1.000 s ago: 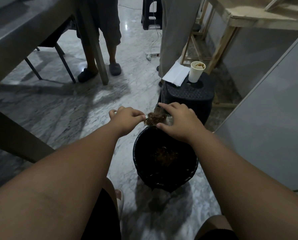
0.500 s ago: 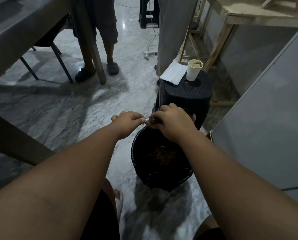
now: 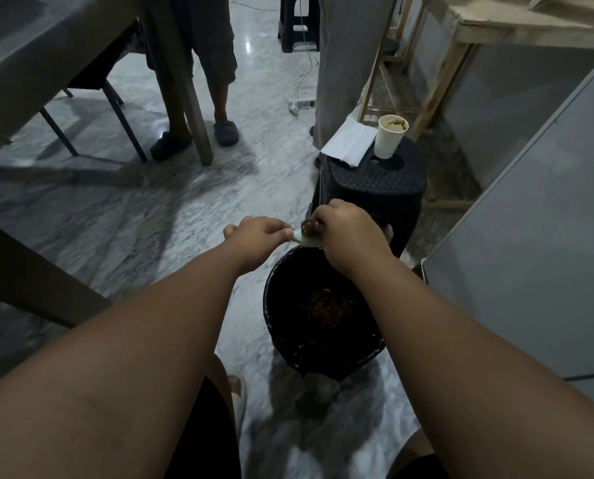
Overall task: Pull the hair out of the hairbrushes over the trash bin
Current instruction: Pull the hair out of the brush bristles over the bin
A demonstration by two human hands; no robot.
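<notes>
While the left hand [image 3: 257,236] has its grip curled round the white hairbrush [image 3: 302,239] handle, the right hand [image 3: 349,233] pinches the brown hair clump [image 3: 310,227] on the bristles, just over the trash bin's [image 3: 269,305] far rim. Best move: pull along the bristles and release over mid-bin, where loose hair [image 3: 326,304] lies. Room: marble floor [image 3: 150,219]; black stool [image 3: 375,183] behind the bin, with paper cup [image 3: 390,136] and folded paper [image 3: 349,141] at its far edge.

We have one view only, from a wide-angle camera worn on the head. It faces forward and steeply down along both outstretched forearms, which enter from the lower edge. The left hand [image 3: 259,238] and right hand [image 3: 349,233] sit near mid-frame, above the bin [image 3: 271,326]. The floor [image 3: 184,219] fills much of the frame.
</notes>
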